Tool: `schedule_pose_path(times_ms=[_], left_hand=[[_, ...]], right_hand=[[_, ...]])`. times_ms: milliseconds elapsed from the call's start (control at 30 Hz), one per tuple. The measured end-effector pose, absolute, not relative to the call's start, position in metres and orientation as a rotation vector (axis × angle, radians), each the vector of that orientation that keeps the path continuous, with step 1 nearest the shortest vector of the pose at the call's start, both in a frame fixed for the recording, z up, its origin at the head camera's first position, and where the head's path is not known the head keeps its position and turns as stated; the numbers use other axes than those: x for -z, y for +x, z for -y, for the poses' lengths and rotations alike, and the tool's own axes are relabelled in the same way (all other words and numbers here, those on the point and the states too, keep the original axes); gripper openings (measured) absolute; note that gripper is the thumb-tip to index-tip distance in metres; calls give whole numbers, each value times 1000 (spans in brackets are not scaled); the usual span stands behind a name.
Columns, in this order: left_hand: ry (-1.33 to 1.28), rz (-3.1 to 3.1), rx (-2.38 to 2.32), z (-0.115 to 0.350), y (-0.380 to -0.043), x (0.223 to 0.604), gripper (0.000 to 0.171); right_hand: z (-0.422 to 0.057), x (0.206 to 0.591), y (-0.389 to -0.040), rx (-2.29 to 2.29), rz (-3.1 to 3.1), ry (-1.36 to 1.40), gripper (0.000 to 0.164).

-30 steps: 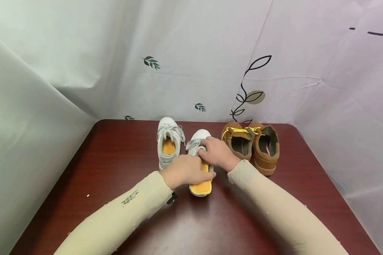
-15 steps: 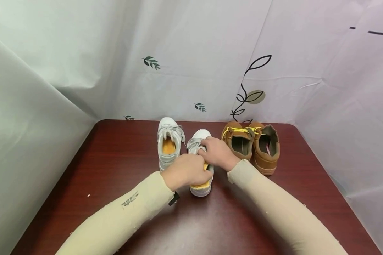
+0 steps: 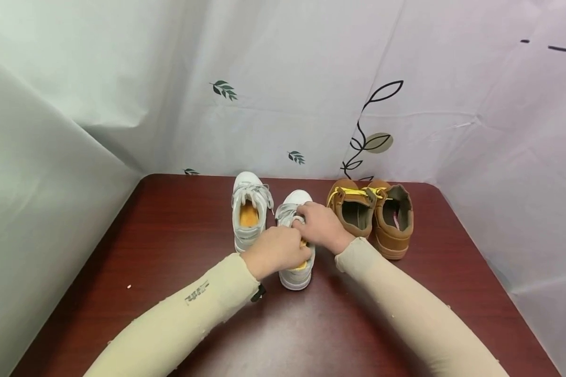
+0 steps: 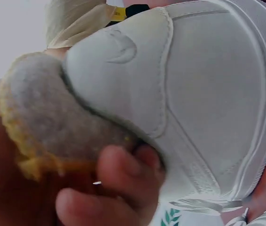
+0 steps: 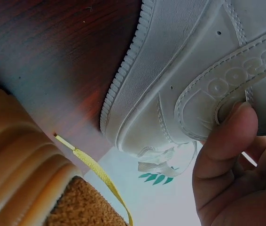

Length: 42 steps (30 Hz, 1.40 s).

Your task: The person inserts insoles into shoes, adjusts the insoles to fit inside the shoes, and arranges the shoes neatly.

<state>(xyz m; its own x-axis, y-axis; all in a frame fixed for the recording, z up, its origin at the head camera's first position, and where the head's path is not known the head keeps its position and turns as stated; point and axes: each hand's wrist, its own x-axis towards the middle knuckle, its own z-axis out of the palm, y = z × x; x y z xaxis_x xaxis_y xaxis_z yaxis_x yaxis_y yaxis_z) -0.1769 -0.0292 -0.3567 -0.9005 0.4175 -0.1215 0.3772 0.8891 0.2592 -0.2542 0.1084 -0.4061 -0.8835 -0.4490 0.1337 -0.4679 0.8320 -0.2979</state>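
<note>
A white sneaker [image 3: 296, 280] stands mid-table with its toe toward the back wall. My left hand [image 3: 279, 250] grips a yellow fleece insole [image 3: 302, 266] at the sneaker's opening. In the left wrist view the insole's grey underside [image 4: 48, 108] bulges out over the heel collar, fingers curled beneath it. Its front part is hidden inside the shoe. My right hand [image 3: 322, 225] pinches the upper edge of the same sneaker near the laces; the right wrist view has the thumb [image 5: 236, 122] pressed on the white side [image 5: 166, 99].
To the left sits the other white sneaker [image 3: 248, 230], yellow lining visible inside. Close on the right are two brown shoes [image 3: 393, 243] with yellow laces [image 3: 354, 191]. The dark red table [image 3: 179, 225] meets pale curtains [image 3: 264, 120] at back and sides.
The insole's heel end, earlier lying flat over the back of the sneaker, has gone forward and down under my left hand, baring the shoe's heel. My right hand stays in place.
</note>
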Motion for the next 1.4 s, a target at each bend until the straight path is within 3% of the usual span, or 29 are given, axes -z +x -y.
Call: schedule_pose_path(times_ms=[100, 300, 367, 533, 733, 1167, 1400], left_hand=[[595, -2872, -310, 31, -172, 355, 34], [632, -2908, -338, 34, -158, 349, 64], [673, -2943, -361, 36, -154, 348, 59], [835, -3068, -418, 39, -151, 350, 18], [988, -3186, -488, 41, -152, 355, 32], [960, -3225, -372, 31, -167, 373, 13], [943, -3044, -469, 38, -168, 365, 28]], right_hand=[[-107, 407, -254, -521, 2949, 742, 19], [-109, 408, -253, -503, 2955, 726, 18], [-109, 407, -254, -504, 2946, 729, 18], [-110, 407, -254, -502, 2919, 739, 20], [-109, 408, -253, -517, 2916, 741, 24], [-111, 409, -253, -528, 2918, 738, 19], [-110, 410, -253, -523, 2910, 728, 22]])
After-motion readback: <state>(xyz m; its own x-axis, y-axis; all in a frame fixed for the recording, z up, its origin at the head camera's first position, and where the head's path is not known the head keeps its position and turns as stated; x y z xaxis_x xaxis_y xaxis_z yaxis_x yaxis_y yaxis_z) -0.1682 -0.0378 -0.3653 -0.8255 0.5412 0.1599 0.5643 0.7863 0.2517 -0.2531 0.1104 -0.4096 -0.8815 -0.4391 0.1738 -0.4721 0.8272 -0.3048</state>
